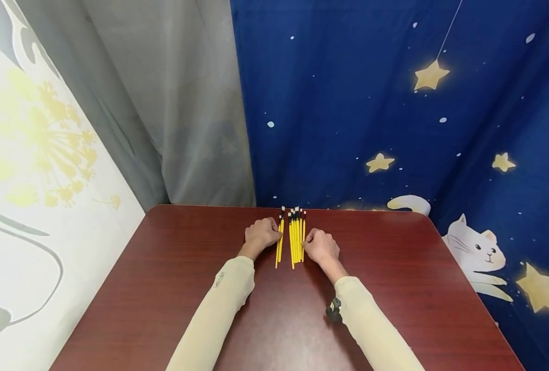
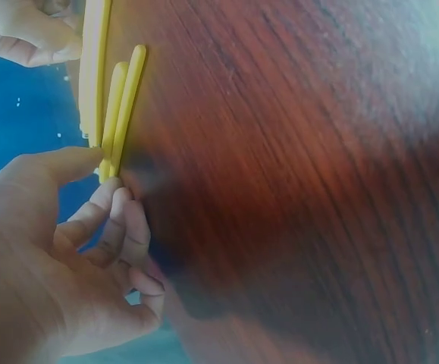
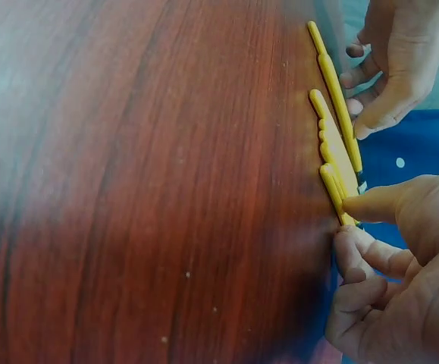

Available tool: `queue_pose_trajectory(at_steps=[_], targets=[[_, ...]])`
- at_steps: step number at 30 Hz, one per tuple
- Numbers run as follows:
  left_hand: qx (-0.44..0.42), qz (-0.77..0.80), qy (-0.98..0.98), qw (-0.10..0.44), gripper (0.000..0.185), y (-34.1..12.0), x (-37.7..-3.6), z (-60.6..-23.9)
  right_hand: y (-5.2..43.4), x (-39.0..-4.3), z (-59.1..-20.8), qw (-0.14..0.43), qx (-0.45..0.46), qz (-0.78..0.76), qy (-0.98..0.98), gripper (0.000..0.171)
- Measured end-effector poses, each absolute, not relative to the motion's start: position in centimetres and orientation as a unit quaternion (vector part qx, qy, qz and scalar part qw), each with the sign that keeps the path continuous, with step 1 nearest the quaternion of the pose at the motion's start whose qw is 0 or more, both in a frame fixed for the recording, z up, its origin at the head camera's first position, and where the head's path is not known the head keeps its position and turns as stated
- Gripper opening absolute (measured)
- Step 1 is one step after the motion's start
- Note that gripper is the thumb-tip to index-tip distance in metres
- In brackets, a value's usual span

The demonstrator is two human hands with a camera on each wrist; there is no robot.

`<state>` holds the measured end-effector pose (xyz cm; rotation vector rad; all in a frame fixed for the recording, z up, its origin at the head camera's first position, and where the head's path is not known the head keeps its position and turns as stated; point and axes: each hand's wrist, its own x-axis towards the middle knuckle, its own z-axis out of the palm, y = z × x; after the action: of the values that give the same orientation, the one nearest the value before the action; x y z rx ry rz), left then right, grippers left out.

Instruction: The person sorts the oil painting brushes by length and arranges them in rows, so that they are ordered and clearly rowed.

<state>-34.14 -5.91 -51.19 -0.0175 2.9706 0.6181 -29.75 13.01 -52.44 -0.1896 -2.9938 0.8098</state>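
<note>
Several yellow-handled paintbrushes (image 1: 296, 242) with black ferrules and pale bristle tips lie side by side near the table's far edge, tips pointing away. A little to their left, two more paintbrushes (image 1: 279, 252) lie close together. My left hand (image 1: 261, 234) holds these two between thumb and fingertips, their handle ends (image 2: 133, 83) sticking out past the fingers. On the group's right side, my right hand (image 1: 322, 245) pinches the outermost paintbrush (image 3: 331, 189) between thumb and forefinger. The hands hide part of the handles they hold.
The reddish-brown wooden table (image 1: 274, 319) extends toward me and to both sides. Behind its far edge hang a grey curtain (image 1: 200, 129) and a blue curtain (image 1: 330, 103) printed with stars. A white patterned surface (image 1: 47, 232) stands at the left.
</note>
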Motion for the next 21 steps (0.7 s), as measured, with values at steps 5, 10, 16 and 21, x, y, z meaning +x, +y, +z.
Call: queue_pose_trajectory(at_steps=[5, 10, 16, 21], targets=[[-0.026, 0.221, 0.974, 0.050, 0.015, -5.8, -33.9, -51.3, 13.0, -29.9, -52.6, 0.014, -0.069, 0.261, -0.963, 0.016], [-0.038, 0.215, 0.975, 0.044, 0.016, -5.4, -33.8, -51.5, 12.9, -30.0, -52.5, -0.003, -0.080, 0.250, -0.965, 0.018], [-0.049, 0.183, 0.981, 0.033, 0.020, -4.7, -34.1, -52.4, 12.8, -30.2, -52.6, -0.009, -0.094, 0.238, -0.967, 0.028], [-0.045, 0.174, 0.983, 0.028, 0.019, -4.6, -34.2, -52.6, 13.0, -30.2, -52.7, -0.009, -0.102, 0.240, -0.965, 0.031]])
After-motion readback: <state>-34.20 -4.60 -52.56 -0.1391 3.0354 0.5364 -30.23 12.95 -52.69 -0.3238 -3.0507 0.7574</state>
